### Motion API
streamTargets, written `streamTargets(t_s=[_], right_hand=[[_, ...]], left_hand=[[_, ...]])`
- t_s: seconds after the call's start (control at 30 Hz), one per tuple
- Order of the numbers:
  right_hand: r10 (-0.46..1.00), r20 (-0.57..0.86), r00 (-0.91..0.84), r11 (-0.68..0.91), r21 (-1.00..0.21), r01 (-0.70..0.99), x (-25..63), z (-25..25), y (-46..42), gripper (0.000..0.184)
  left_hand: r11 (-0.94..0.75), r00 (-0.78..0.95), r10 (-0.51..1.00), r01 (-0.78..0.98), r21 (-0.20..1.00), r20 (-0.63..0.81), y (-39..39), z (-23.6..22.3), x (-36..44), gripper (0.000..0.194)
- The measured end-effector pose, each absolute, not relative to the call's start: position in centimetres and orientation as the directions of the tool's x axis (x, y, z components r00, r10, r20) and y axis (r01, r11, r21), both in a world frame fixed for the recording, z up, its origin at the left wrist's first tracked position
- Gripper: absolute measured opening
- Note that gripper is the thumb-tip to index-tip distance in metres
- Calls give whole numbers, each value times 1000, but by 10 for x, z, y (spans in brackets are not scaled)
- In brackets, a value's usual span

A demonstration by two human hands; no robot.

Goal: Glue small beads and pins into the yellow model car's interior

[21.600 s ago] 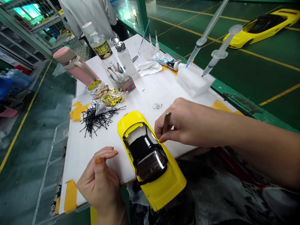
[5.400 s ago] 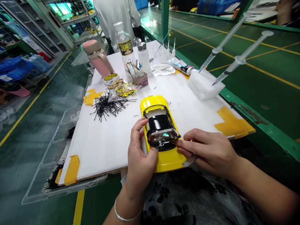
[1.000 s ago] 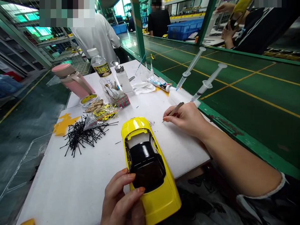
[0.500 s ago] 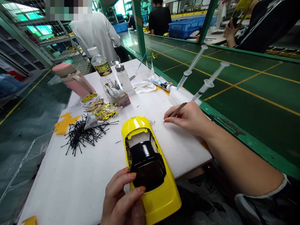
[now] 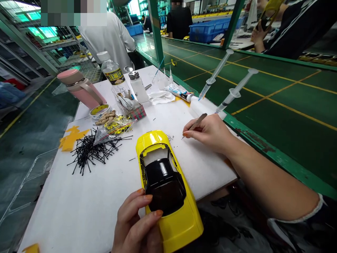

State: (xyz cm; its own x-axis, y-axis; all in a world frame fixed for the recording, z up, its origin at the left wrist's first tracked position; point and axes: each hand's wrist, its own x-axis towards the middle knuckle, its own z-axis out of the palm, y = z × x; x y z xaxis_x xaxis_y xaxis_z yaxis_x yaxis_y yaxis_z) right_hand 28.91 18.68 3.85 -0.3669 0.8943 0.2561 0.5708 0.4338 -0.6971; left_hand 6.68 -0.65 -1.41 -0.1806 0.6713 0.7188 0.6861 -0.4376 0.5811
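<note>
A yellow model car body with a black roof lies tilted over the near edge of the white tabletop. My left hand is closed on its left side, fingertips on the dark window. Pinched in my right hand is a pair of metal tweezers, its tip low over the tabletop. Just left of that tip, tiny black specks are scattered beside the car body. Whether the tip grips one is too small to tell.
Left on the white tabletop lie a heap of thin black sticks and a plastic bag. Behind stand a pink flask, a bottle and a pump dispenser. Two syringes lean by the green belt. Other people sit beyond.
My right hand has shifted very slightly left, and the tweezers are tilted a bit more upright. The left hand and the car body are nearly unchanged.
</note>
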Motion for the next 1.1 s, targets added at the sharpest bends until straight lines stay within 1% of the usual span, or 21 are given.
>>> streamTargets(t_s=[0.13, 0.23, 0.33, 0.43, 0.57, 0.8, 0.9, 1.03, 1.1], right_hand=[[892, 246, -379, 433, -707, 560, 287, 39, 185, 13], [892, 236, -385, 428, -714, 554, 287, 39, 185, 14], [893, 251, -374, 430, -722, 543, 289, 39, 186, 13], [885, 286, -367, 452, -718, 529, 290, 39, 186, 12], [869, 311, -386, 482, -711, 512, 290, 39, 186, 9], [859, 307, -409, 492, -714, 498, 289, 38, 186, 10], [855, 311, -415, 499, -711, 495, 289, 38, 186, 11], [858, 304, -415, 494, -709, 503, 289, 37, 186, 12], [854, 307, -420, 500, -707, 500, 289, 36, 186, 11]], left_hand=[[-435, -169, 680, 690, 578, 713, -7, -12, 64, 16], [-445, -116, 714, 687, 575, 690, -8, -10, 56, 16], [-461, -66, 729, 687, 561, 681, -9, -9, 51, 11], [-452, -101, 717, 685, 571, 690, -9, -10, 54, 8], [-425, -185, 680, 690, 586, 710, -7, -13, 65, 14], [-432, -192, 670, 685, 586, 718, -6, -13, 66, 17], [-445, -149, 698, 677, 586, 701, -7, -14, 63, 18], [-483, -101, 693, 671, 563, 714, -7, -11, 54, 19], [-524, 1, 707, 672, 523, 707, -5, -8, 48, 20]])
